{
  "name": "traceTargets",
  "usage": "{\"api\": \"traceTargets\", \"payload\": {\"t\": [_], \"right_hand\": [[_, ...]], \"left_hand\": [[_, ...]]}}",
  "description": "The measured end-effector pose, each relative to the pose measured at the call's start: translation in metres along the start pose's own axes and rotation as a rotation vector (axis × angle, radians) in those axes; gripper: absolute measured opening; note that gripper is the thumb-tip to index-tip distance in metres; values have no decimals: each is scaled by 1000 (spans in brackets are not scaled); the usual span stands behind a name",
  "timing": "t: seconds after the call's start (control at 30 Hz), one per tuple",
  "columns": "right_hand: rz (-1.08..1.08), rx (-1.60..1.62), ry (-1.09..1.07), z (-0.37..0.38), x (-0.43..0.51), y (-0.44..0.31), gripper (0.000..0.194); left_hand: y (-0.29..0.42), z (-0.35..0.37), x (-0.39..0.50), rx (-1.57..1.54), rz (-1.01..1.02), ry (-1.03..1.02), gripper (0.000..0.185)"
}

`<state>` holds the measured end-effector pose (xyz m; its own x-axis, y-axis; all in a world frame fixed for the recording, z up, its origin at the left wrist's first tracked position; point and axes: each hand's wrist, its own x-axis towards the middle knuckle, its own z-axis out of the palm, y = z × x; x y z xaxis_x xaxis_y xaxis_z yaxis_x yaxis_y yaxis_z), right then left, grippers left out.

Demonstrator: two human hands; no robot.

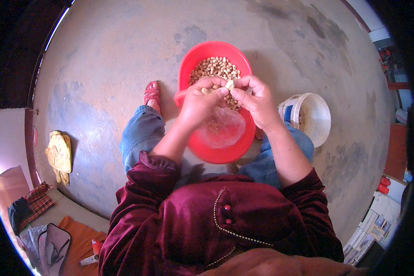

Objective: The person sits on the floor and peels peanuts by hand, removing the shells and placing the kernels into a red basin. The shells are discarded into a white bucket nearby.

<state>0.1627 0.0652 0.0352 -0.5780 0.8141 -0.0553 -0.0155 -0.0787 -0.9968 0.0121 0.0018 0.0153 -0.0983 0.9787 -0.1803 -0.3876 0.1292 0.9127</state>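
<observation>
Between the fingertips of both hands is a pale peanut pod [230, 84], pinched from either side above a red plastic basin. My left hand [207, 96] grips its left side, and another pod shows by those fingers. The thumb and forefinger of my right hand [257, 98] hold the other side. Many unshelled peanuts [215, 67] lie in the far part of the red basin [196, 55]. In its near part rests a clear plastic container [227, 129] with a small heap of brownish bits, perhaps shelled kernels; its exact shape is unclear.
A white plastic bucket [322, 120] lies tilted beside the right knee, with some bits inside. The left foot wears a red sandal [152, 92]. A crumpled yellow bag [59, 155] is on the concrete floor at the left. Cloths and an orange covering [76, 234] are at the lower left.
</observation>
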Motion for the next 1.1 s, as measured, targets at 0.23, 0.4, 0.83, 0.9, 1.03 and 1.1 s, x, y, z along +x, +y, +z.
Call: {"api": "traceTargets", "payload": {"t": [0.23, 0.4, 0.83, 0.9, 1.03, 1.1], "right_hand": [[-81, -113, 3, -2, 1, -4, 10], [-63, -143, -14, -1, -1, -7, 10], [-130, -127, 24, 8, -7, -6, 7], [-15, 27, 7, 5, -7, -2, 9], [138, 236, -31, -6, -6, 4, 10], [118, 258, -97, -12, -6, 5, 11]], "left_hand": [[-3, 2, -1, 366, 125, 36, 18], [-3, 2, -2, 634, 414, 82, 16], [3, 6, -8, 573, 311, 126, 15], [5, 3, -10, 296, 51, 100, 15], [10, -1, -10, 45, -38, 2, 18], [11, -5, -11, -4, -40, -76, 18]]}}
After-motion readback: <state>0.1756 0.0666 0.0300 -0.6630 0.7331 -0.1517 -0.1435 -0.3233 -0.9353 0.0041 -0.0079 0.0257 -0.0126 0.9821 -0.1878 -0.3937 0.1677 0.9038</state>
